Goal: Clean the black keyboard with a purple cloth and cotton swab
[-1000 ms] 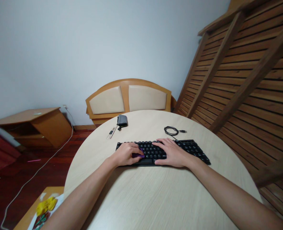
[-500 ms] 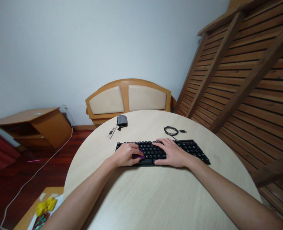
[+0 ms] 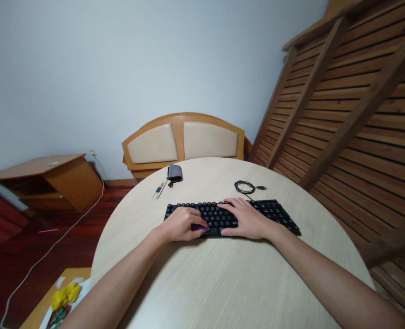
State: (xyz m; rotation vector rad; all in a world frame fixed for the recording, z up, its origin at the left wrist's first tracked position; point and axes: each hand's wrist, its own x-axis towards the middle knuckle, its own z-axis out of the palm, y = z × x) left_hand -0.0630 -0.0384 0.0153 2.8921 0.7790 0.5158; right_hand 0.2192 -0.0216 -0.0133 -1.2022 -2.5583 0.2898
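A black keyboard [image 3: 214, 214] lies across the round, pale wooden table [image 3: 202, 278]. My left hand [image 3: 182, 224] is closed on a small purple cloth-like piece [image 3: 200, 227] and presses it on the keys near the space bar. Only a strip of the purple piece shows under my fingers. Spread over the keys right of the middle is my right hand [image 3: 246, 220], its thumb by the near edge and its fingers reaching toward the far edge. The keyboard's black cable [image 3: 245, 187] is coiled behind it, with the plug pointing right.
A grey pouch [image 3: 175, 172] and a thin pale strip with a dark slider [image 3: 159, 189] lie at the table's back left. Beyond stands a padded headboard [image 3: 183, 137]. Wooden slats [image 3: 353, 114] lean at the right. Something yellow [image 3: 65, 294] sits low at left.
My left hand has shifted slightly right and nearer to me along the keys, with the purple piece in it. My right hand stays in place on the keyboard.
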